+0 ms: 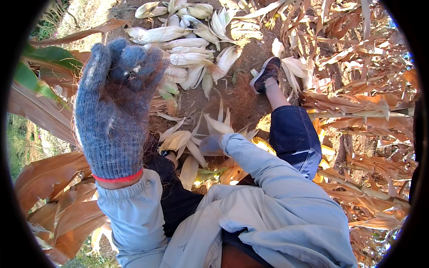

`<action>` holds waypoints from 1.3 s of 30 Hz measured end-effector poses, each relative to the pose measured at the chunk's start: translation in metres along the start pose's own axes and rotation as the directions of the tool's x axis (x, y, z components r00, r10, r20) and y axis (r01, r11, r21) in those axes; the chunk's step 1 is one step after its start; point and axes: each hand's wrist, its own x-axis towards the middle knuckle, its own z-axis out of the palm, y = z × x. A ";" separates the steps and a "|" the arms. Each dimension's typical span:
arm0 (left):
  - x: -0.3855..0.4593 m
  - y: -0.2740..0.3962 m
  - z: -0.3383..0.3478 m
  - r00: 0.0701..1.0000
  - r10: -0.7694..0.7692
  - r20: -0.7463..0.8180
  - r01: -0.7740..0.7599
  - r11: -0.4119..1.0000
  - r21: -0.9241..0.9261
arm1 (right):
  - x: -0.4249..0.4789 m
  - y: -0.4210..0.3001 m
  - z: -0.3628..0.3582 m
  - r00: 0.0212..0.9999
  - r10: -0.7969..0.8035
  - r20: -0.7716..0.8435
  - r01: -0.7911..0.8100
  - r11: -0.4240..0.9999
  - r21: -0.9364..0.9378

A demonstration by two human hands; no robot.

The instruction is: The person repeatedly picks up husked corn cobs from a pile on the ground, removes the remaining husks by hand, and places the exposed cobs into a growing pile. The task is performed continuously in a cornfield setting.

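Note:
My left hand (115, 100) is raised close to the camera in a blue-grey knitted glove with a red cuff edge. Its palm side shows, the fingers loosely curled with no object visible between them. Reddish-brown corn silk clings to the glove. Lower down, between my legs, my right hand (211, 145) wears a similar glove and looks blurred. Dry, pale corn husks (182, 140) spread beside and around it. Whether its fingers grip anything cannot be made out. Beyond both hands lies a pile of corn ears in pale husks (191, 60) on the soil.
Dry corn stalks and leaves (368, 117) crowd the right side. Brown leaves (53, 171) and a green leaf (50, 63) stand at left. Yellow husked corn (263, 144) shows beside my right leg (295, 137). Loose corn silk (244, 97) lies near my shoe (268, 73).

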 end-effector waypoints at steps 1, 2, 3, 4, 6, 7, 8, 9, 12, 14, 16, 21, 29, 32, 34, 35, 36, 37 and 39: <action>0.000 0.000 -0.002 1.000 -0.002 0.024 0.001 1.000 0.017 | 0.001 0.005 -0.015 0.993 0.028 -0.112 -0.007 0.983 0.183; -0.001 0.000 -0.003 0.999 -0.003 0.048 0.001 0.999 0.034 | 0.008 0.015 -0.039 0.979 0.179 -0.096 -0.106 0.852 0.513; -0.002 0.000 -0.002 0.999 -0.017 0.051 0.016 1.000 0.017 | 0.013 0.017 -0.068 0.942 0.325 -0.080 -0.142 0.605 0.783; 0.000 -0.003 -0.003 0.998 -0.037 0.058 0.037 0.999 -0.003 | 0.014 0.013 -0.093 0.858 0.493 -0.141 -0.050 0.355 0.934; 0.000 -0.003 -0.002 0.998 -0.042 0.047 0.042 0.999 -0.008 | 0.025 0.028 -0.128 0.717 0.682 -0.149 0.192 0.012 0.981; 0.000 -0.005 -0.001 0.999 -0.030 0.031 0.030 1.000 0.006 | 0.031 0.040 -0.140 0.685 0.713 -0.153 0.285 -0.069 0.956; 0.000 -0.006 0.000 1.000 -0.019 0.017 0.019 1.000 0.019 | 0.039 0.050 -0.149 0.658 0.742 -0.132 0.282 -0.080 0.956; 0.000 -0.008 -0.001 1.000 -0.005 0.005 0.005 1.000 0.023 | 0.048 0.055 -0.159 0.635 0.765 -0.109 0.274 -0.090 0.958; 0.009 -0.013 -0.008 0.997 -0.027 0.069 0.026 1.000 0.008 | 0.066 0.091 -0.178 0.655 0.746 -0.121 0.266 -0.078 0.961; 0.002 -0.001 -0.014 1.000 0.000 -0.009 0.000 0.998 0.061 | 0.088 0.034 -0.193 0.695 0.706 -0.138 0.249 -0.057 0.967; 0.004 -0.001 -0.014 0.997 -0.015 -0.079 0.020 0.998 0.067 | 0.082 0.003 -0.212 0.627 0.752 -0.201 0.325 -0.019 0.945; 0.014 -0.001 -0.014 0.995 -0.019 -0.102 0.031 0.992 0.124 | 0.120 0.110 -0.203 0.608 0.791 -0.071 0.422 -0.246 0.873; 0.008 -0.003 -0.007 0.997 -0.031 -0.070 0.034 0.999 0.041 | 0.067 0.058 -0.231 0.718 0.666 -0.204 0.522 -0.320 0.791; 0.007 -0.009 0.000 0.994 -0.022 -0.108 0.024 0.999 0.020 | 0.026 0.047 -0.224 0.744 0.625 -0.237 0.447 -0.202 0.871; 0.008 -0.011 -0.001 0.999 -0.040 -0.017 0.040 0.999 -0.013 | -0.002 0.035 -0.221 0.777 0.554 -0.298 0.416 -0.098 0.904; 0.007 -0.014 0.000 0.999 -0.039 -0.027 0.039 0.999 0.004 | -0.013 0.029 -0.218 0.783 0.513 -0.351 0.420 -0.021 0.907; 0.009 -0.018 0.002 0.999 -0.039 -0.030 0.039 0.999 0.017 | -0.026 0.025 -0.218 0.783 0.471 -0.405 0.431 0.059 0.901; 0.009 -0.020 0.005 0.999 -0.030 -0.041 0.031 0.999 0.039 | -0.035 0.013 -0.218 0.790 0.415 -0.452 0.437 0.135 0.889; 0.012 -0.028 0.004 0.999 0.011 -0.042 -0.008 0.998 0.069 | -0.064 -0.020 -0.226 0.788 0.306 -0.534 0.445 0.317 0.838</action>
